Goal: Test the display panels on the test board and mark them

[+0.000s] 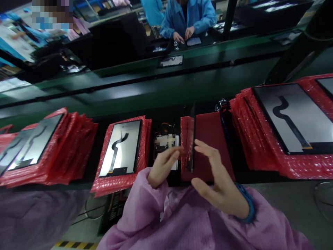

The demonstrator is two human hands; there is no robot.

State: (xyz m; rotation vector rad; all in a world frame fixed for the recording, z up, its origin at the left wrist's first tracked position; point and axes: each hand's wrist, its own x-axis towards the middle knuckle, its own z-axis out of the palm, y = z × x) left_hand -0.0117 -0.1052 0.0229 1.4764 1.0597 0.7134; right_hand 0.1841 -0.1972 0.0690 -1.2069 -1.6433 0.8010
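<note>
My left hand (163,165) and my right hand (217,182) meet over a thin dark display panel (191,146) that stands on edge, seen nearly side-on. The left hand's fingers pinch its left face; the right hand's fingers curve round its right side and lower edge. Behind the panel lies a red bubble-wrap sleeve (208,139). Just left of it sits a small fixture with a circuit board (166,142). Both my sleeves are purple, and a blue strap circles my right wrist.
Stacks of red bubble-wrap sleeves topped with grey panels lie at the left (39,149), centre-left (122,149) and right (293,121). A green conveyor (156,86) runs behind them. Across it a person in blue (188,17) works at a bench.
</note>
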